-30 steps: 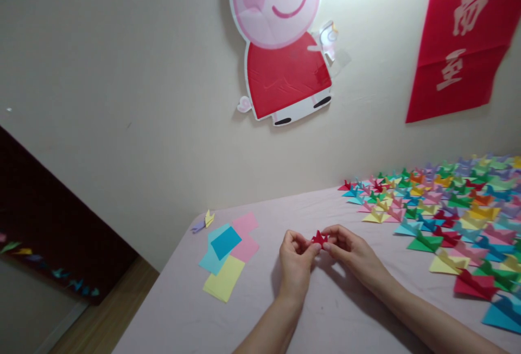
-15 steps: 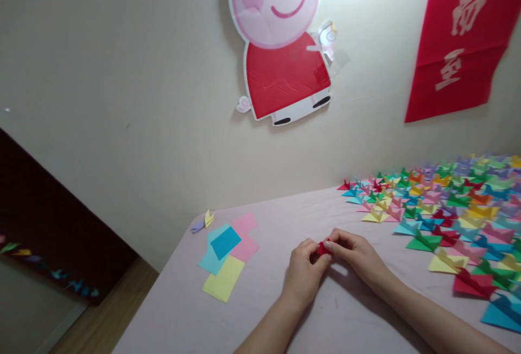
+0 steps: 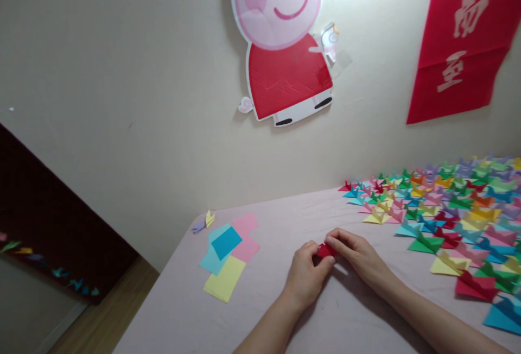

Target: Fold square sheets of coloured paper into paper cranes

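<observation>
A small folded piece of red paper [image 3: 325, 250] lies pressed against the pale pink table [image 3: 183, 310] between both my hands. My left hand [image 3: 306, 275] pinches its left side with curled fingers. My right hand [image 3: 360, 256] holds its right side, fingers bent over the top. Most of the red paper is hidden by my fingers.
Flat sheets of coloured paper [image 3: 228, 253] in pink, blue and yellow lie to the left. Two tiny folded figures [image 3: 204, 220] sit at the far left corner. Several rows of folded paper cranes [image 3: 448, 218] cover the table's right side. The wall behind carries a cartoon pig cutout [image 3: 285, 44] and a red banner [image 3: 459, 44].
My hands have lowered the red paper from just above the table down onto it and closed in over it, hiding its points.
</observation>
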Demonstrator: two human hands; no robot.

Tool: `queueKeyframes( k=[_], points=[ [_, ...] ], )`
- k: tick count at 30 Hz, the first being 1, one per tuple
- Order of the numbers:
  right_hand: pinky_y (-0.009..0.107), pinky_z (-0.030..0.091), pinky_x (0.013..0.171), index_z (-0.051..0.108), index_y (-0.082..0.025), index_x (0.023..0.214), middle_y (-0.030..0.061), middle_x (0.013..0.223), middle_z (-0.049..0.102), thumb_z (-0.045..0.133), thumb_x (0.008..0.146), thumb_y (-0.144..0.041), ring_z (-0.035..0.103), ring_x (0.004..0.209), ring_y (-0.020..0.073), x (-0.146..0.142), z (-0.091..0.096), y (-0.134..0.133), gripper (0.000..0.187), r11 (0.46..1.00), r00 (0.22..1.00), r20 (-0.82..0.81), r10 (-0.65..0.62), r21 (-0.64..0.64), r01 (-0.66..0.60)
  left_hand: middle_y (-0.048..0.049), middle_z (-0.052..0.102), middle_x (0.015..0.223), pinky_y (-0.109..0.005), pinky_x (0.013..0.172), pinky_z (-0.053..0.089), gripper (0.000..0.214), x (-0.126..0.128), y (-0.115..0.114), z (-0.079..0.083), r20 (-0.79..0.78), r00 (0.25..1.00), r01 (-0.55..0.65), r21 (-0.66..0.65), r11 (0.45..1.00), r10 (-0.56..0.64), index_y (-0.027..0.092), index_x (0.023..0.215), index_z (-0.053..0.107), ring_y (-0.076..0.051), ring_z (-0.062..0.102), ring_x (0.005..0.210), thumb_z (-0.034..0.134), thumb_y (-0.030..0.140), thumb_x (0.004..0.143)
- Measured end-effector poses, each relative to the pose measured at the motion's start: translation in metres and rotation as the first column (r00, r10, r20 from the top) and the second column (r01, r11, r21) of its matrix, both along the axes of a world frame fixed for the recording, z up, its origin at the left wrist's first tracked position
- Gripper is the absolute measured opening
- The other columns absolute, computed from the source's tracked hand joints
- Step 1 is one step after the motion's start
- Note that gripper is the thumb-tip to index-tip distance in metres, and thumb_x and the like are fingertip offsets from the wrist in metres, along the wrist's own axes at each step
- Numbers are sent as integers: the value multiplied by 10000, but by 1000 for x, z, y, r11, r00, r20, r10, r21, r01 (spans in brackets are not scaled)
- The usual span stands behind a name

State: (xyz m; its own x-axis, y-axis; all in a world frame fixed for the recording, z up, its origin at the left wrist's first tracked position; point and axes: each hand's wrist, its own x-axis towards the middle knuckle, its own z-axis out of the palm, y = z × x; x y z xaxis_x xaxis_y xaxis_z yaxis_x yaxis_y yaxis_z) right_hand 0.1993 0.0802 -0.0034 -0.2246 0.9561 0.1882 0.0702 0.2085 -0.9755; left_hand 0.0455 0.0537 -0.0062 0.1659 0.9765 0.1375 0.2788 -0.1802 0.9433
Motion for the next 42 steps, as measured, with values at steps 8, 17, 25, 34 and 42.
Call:
queueKeyframes(
  k=[8,17,25,34,42],
  points=[
    [275,404,593,545,-214,676,-26,630,536,533,857,-525,479,616,158,-2,-2,-7,361,998,996,92,2,62,-8,11,495,707,-265,636,309,200,-5,6,-2,172,984,54,-83,995,-39,139,682,611,-131,413,677,651,324,745],
    [270,403,584,548,-210,646,-22,608,547,560,835,-550,483,608,157,0,0,-5,388,999,999,53,-5,53,2,22,490,650,-252,589,279,364,-7,6,1,277,960,95,-155,983,-49,118,676,655,-97,363,600,764,464,704],
    [307,482,707,613,-213,794,6,753,622,599,837,-501,583,742,198,0,3,-6,291,997,998,-61,-16,81,21,9,540,678,-259,631,311,401,-8,7,4,290,956,81,-125,989,-41,118,726,703,-116,415,644,758,516,706],
    [301,455,662,631,-207,780,-3,717,620,644,768,-447,557,703,190,3,5,-4,241,996,993,-90,74,-37,-78,10,502,676,-269,633,309,356,-11,5,7,193,974,125,-32,992,-117,145,628,657,-136,419,681,756,475,716],
    [304,466,700,692,-202,721,17,733,630,629,822,-469,586,731,199,2,8,-4,292,986,992,45,117,116,-121,-4,576,708,-264,681,368,284,-13,8,2,208,969,145,-35,989,-134,132,703,699,-146,480,704,699,410,761]
  ],
)
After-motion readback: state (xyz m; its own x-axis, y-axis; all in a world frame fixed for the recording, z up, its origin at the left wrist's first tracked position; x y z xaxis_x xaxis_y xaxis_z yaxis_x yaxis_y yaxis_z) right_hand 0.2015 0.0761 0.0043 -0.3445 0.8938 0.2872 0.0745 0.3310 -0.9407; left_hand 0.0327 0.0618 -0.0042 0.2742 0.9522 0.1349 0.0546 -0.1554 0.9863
